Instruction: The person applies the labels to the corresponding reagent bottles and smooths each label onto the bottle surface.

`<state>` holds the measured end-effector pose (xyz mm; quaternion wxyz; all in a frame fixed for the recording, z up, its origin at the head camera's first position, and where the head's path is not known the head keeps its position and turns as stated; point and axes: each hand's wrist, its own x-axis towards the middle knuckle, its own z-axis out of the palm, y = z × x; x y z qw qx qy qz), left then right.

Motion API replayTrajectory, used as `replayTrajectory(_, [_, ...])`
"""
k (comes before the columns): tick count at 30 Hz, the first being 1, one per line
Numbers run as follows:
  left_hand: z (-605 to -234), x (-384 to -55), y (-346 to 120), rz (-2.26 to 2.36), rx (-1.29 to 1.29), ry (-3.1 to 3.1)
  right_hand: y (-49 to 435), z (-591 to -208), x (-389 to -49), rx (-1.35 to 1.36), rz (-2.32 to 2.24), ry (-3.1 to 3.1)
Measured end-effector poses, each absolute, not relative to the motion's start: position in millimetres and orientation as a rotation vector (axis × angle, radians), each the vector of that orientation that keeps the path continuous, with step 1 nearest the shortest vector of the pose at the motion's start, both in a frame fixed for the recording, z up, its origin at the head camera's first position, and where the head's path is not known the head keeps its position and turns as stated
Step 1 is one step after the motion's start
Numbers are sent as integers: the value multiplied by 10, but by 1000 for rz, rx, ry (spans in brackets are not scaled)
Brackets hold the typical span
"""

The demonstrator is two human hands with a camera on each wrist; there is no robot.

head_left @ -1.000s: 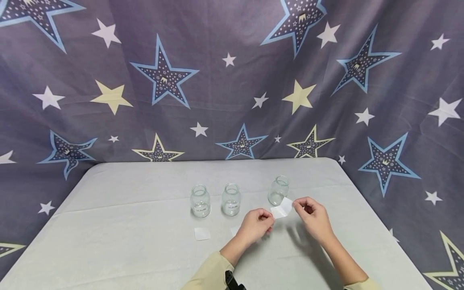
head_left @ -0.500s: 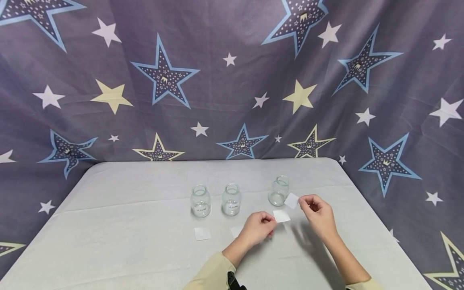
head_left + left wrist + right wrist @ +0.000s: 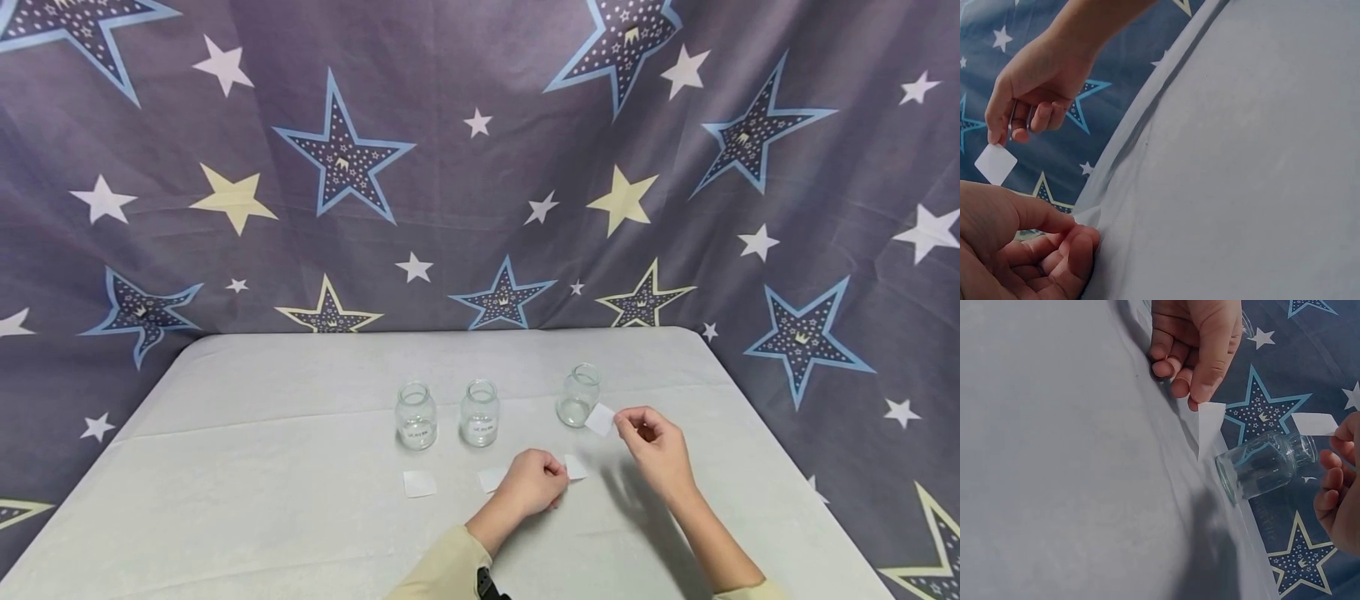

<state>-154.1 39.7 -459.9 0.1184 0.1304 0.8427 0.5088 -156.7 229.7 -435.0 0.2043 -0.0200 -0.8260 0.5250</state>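
My right hand (image 3: 656, 450) pinches a small square white label (image 3: 600, 419) by one corner, in front of the rightmost glass jar (image 3: 577, 398). Lower and to the left, my left hand (image 3: 531, 483) pinches a white paper backing (image 3: 575, 467) close over the table. In the left wrist view the label (image 3: 995, 164) hangs from the right hand's fingertips (image 3: 996, 137). The right wrist view shows the backing (image 3: 1211, 425) below the left hand's fingers, partly in front of the cloth. The rightmost jar has no printed label showing.
Two open glass jars, a left one (image 3: 416, 418) and a middle one (image 3: 480, 415), stand upright with small printed labels. Before them lie a white paper square (image 3: 419, 483) and another paper piece (image 3: 491, 478), partly behind the left hand. A star-patterned curtain (image 3: 450, 183) borders the white-clothed table (image 3: 247, 483).
The white label and its backing, joined a second ago, have come apart. My left hand has lowered the backing toward the table; my right hand keeps the label near the jar.
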Motion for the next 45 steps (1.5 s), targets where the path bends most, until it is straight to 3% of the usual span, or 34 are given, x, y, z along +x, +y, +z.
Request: replayTrajectory(45, [-4535, -1531, 411, 1430, 311, 2567, 2230, -4402, -1566, 19, 1485, -2343])
